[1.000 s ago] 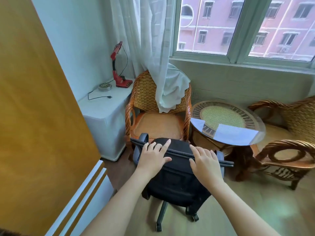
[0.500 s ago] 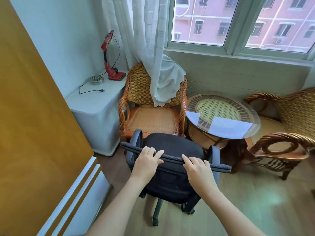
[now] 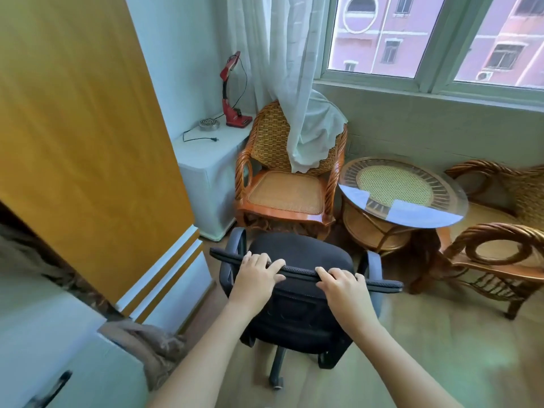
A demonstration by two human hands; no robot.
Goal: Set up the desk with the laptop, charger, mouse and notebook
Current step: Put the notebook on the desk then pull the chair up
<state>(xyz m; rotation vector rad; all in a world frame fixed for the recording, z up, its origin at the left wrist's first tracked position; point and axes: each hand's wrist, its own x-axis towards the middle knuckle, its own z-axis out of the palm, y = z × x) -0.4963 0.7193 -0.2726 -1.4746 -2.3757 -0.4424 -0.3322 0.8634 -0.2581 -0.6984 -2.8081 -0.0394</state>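
Black fabric swivel office chair w/ grey-blue armrests stands upright on its castors on the wood floor, back toward me. My left fingers & right fingers curl over the backrest's top edge.

The floor is pale wood with a soft green shine. A large window with a pale green frame lets daylight in, and a pink building is seen through it. A thin white curtain hangs down over the back of a woven rattan armchair. Just beside this chair stands a round rattan table with a glass top, and a second rattan armchair is at the right. A low white cabinet stands against the light blue wall and carries a red desk lamp. An orange wooden panel fills the left side.
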